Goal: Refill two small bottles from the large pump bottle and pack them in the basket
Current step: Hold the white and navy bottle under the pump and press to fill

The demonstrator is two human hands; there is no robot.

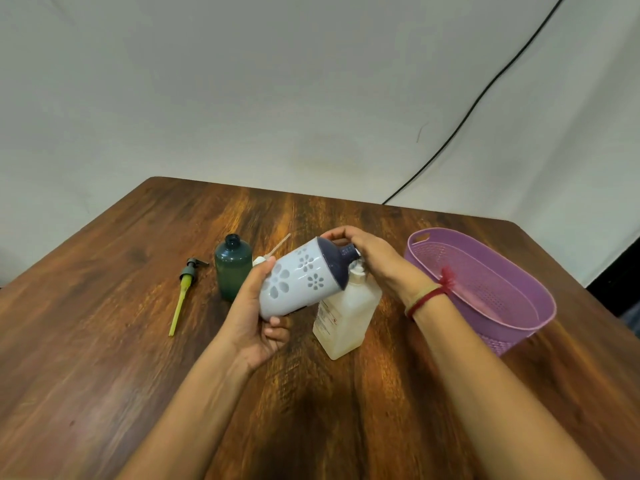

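1. Left hand (258,317): forearm comes in from the lower edge. The palm cups the base and lower body of the small white bottle (294,278), with the thumb along its side and the fingers wrapped beneath.
2. Right hand (370,258): forearm comes in from the lower right, with a red thread band (427,296) at the wrist. The fingers are curled over the small white bottle's dark neck, directly above the top of the large pump bottle (346,313). Whether the palm also presses the pump cannot be told.
3. Surface: dark wood-grain table (311,410), seen from above.
4. Room: plain pale wall (242,81) behind the table, with a black cable (478,98) running diagonally down it to the table's far edge.
5. Small white bottle: flower pattern, navy shoulder and neck. It is held off the table with its long axis tilted, base down-left and neck up-right, the mouth meeting the large pump bottle's top.
6. Large pump bottle: translucent and squarish, upright at table centre, between the forearms.
7. Green bottle (232,268): upright with an open mouth, just left of the left hand.
8. Loose pump (185,289): lying flat left of the green bottle, its yellow-green tube pointing toward the viewer.
9. Purple basket (500,344): oval and perforated, at the right of the table.
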